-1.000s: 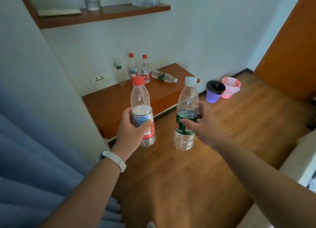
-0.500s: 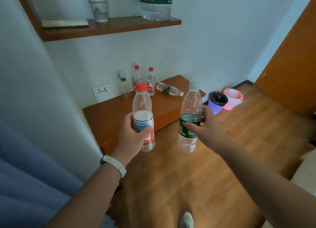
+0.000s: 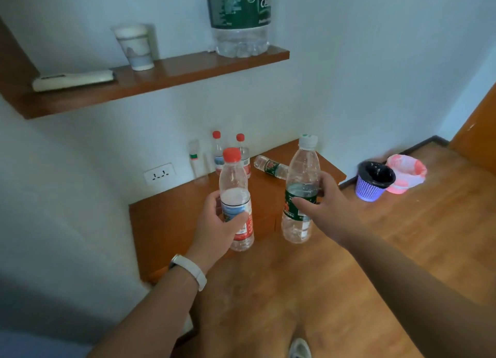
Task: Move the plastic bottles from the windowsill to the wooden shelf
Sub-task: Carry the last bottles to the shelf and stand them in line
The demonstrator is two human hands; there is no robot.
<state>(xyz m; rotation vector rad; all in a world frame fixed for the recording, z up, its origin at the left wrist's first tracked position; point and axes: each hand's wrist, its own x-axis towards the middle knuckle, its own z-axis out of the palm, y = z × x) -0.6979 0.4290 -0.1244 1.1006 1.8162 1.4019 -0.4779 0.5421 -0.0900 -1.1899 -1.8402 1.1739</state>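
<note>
My left hand (image 3: 217, 226) grips a clear red-capped bottle (image 3: 234, 180) upright by its red and blue label. My right hand (image 3: 326, 202) holds a clear white-capped bottle (image 3: 302, 167) with a green label, also upright. Both hang in the air in front of a low wooden shelf (image 3: 171, 218) against the wall. On that shelf stand two red-capped bottles (image 3: 217, 148), a pale bottle (image 3: 195, 161) left of them, and a green-labelled bottle (image 3: 269, 167) lying on its side. No windowsill is in view.
A higher wooden wall shelf (image 3: 166, 78) carries a remote (image 3: 72, 79), a paper cup (image 3: 135, 47) and a large 6L water jug (image 3: 240, 19). A wall socket (image 3: 159, 173) sits below. A purple bin (image 3: 374, 181) and a pink bin (image 3: 405, 173) stand on the wooden floor at right.
The view has tilted up, so the upper wall shelf and jug show more fully. Both hands keep their bottles and sit closer to the low shelf.
</note>
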